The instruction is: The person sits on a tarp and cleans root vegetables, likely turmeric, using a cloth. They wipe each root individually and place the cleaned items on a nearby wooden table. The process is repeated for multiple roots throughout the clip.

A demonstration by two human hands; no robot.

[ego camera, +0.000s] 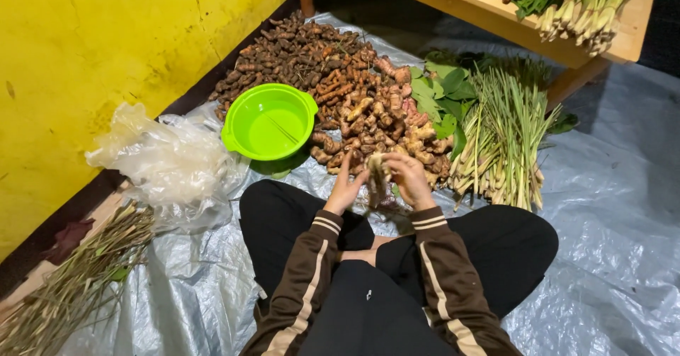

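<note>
Crossed legs in black trousers (368, 306) fill the bottom of the view, the person sitting on a grey plastic sheet (609, 257) spread over the floor, which keeps the produce off the ground. Brown sleeves with pale stripes reach forward from the lap. Just past the knees, the left hand (345, 186) and the right hand (409, 179) meet around a pale root piece (377, 174), held upright between them. The right hand's fingers curl closed over its top and side; the left hand steadies it with fingers stretched up along it rather than wrapped, so the piece sits pinched between both, close to the body and clear of the pile.

To the left lies a crumpled clear plastic bag (170, 161), and nearer the edge a bundle of dry stalks (78, 285). A green plastic basin (269, 122) sits within easy reach of the left hand, apparently empty. Beyond the hands spreads the heap of roots (340, 80), darker ones toward the yellow wall (106, 37), paler ones nearer. Right of it lie green leaves (443, 94) and lemongrass stalks (503, 136). Farthest off, a wooden table (623, 41) carries more stalks and carrots.
</note>
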